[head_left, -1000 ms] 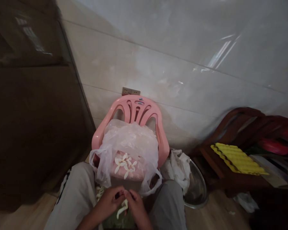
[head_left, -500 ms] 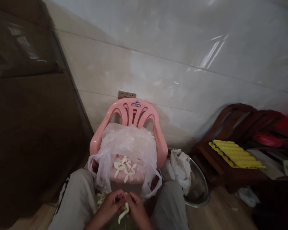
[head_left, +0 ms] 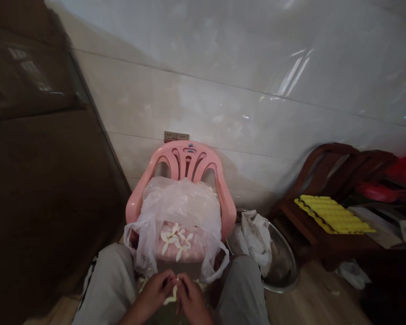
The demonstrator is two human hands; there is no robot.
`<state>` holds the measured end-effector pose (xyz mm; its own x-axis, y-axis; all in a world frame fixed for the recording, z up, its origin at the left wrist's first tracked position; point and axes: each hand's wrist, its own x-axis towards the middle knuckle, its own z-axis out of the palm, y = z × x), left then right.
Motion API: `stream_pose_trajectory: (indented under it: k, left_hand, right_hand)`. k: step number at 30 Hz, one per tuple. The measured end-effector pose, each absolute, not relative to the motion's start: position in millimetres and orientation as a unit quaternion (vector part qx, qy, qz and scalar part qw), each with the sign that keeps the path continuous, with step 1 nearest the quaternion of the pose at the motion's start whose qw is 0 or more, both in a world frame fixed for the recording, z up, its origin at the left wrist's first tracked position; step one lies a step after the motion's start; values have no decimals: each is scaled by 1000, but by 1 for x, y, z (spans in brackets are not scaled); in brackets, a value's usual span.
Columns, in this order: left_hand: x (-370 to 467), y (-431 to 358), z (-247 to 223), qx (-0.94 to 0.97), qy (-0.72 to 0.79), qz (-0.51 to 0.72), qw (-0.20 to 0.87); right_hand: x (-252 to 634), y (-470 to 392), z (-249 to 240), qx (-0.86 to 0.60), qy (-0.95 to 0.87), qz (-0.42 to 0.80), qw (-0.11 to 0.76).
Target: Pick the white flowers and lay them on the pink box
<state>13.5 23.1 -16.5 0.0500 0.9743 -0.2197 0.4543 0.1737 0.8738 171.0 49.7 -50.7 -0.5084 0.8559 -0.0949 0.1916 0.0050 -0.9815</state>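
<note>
My left hand and my right hand meet low in the view, between my knees. Both are closed, with fingertips pinched together around a pale white flower. Its long, pale petals hang below the fingers; the fingers hide the rest. In front of my hands stands a pink plastic chair. A translucent white plastic bag lies on its seat. Several loose white flowers with yellowish centres rest at the front of the bag. More pale pieces show beneath my hands, partly hidden.
To the right of the chair, a metal basin on the floor holds a crumpled white bag. Farther right, a dark wooden chair carries a yellow ridged tray. A tiled wall rises behind; a dark cabinet-like panel stands left.
My hands stay pinched together, with the fingers shifted slightly around the flower, whose hanging part now shows shorter. The view has moved slightly. The chair, bag and loose flowers look unchanged.
</note>
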Motion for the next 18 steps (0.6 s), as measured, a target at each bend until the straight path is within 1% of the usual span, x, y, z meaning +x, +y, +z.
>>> stream_pose_trajectory:
  k: [4, 11, 18]
  left_hand:
    - [16, 21, -19, 593, 625, 298, 410]
    - [23, 18, -9, 574, 597, 339, 446]
    - [28, 12, -1, 559, 587, 351, 469]
  right_hand:
    - [174, 51, -49, -400, -652, 580, 280]
    - [174, 55, -38, -422, -593, 630, 271]
    - [175, 60, -28, -428, -515, 689, 276]
